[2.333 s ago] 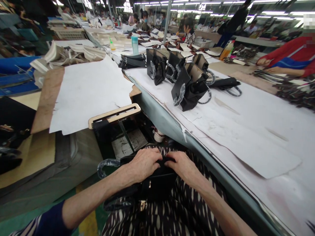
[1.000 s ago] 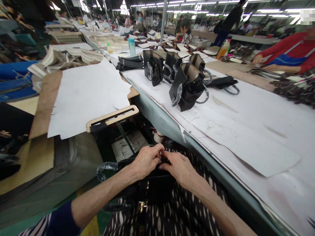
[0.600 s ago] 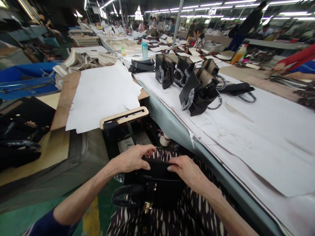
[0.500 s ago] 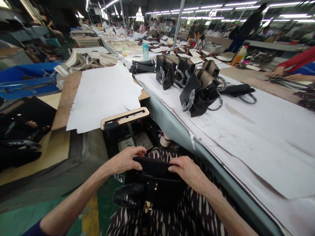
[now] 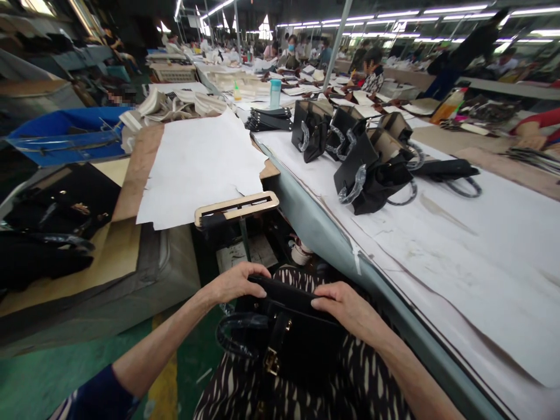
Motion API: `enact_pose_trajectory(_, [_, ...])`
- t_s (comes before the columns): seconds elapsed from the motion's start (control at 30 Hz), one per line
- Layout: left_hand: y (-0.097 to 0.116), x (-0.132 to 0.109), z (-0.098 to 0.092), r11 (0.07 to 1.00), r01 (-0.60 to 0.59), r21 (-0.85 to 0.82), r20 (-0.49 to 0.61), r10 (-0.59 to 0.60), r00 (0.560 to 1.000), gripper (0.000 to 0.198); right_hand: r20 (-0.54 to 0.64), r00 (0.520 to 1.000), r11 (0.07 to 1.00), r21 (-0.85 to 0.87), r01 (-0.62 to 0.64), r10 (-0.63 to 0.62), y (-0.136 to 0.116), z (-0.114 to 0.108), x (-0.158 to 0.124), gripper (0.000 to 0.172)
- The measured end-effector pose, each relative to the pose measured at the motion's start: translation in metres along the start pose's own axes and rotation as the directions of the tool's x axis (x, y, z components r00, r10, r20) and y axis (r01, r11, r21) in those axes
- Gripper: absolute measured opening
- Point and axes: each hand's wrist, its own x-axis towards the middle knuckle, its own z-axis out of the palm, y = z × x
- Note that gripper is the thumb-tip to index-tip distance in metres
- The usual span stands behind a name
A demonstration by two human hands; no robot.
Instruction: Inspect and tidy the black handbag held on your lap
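We're gripping a black leather handbag [image 5: 297, 344] on our black-and-white patterned skirt [image 5: 367, 373], left hand [image 5: 236, 284] & right hand [image 5: 345, 306] closed on its top edge, fingers [image 5: 321, 303] pressing down, so we're at the top-edge step & next move needs it held steady.

Bright overhead fluorescent tubes [image 5: 455, 10]; dim upper left; wide-angle bending at the edges

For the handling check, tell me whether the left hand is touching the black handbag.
Touching. The head view shows the left hand curled over the top edge of the black handbag, with its fingers lying on the bag.
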Motion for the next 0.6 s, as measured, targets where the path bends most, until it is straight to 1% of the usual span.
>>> enact_pose_trajectory(0.1, [-0.0001,0.0000,-0.0009,0.999,-0.018,-0.040,0.013,0.019,1.000,0.027,0.010,1.000,1.000,-0.003,0.000,0.000,-0.0016,-0.0002,0.0002,0.026])
enact_pose_trajectory(0.3, [-0.0013,-0.0006,0.0006,0.998,0.014,-0.054,-0.017,-0.015,1.000,0.024,0.004,1.000,1.000,0.009,-0.002,0.002,0.0017,-0.0001,0.0018,0.026])
enact_pose_trajectory(0.47, [-0.0022,0.0012,-0.0001,1.000,-0.009,-0.029,-0.021,0.008,1.000,0.024,-0.002,1.000,0.999,0.028,-0.016,0.016,0.0055,0.0008,0.0034,0.026])
enact_pose_trajectory(0.6, [-0.0020,0.0030,-0.0006,0.999,-0.021,0.042,-0.043,0.023,0.999,0.026,-0.008,1.000,1.000,0.019,-0.020,0.020,0.0059,0.0015,0.0036,0.026])
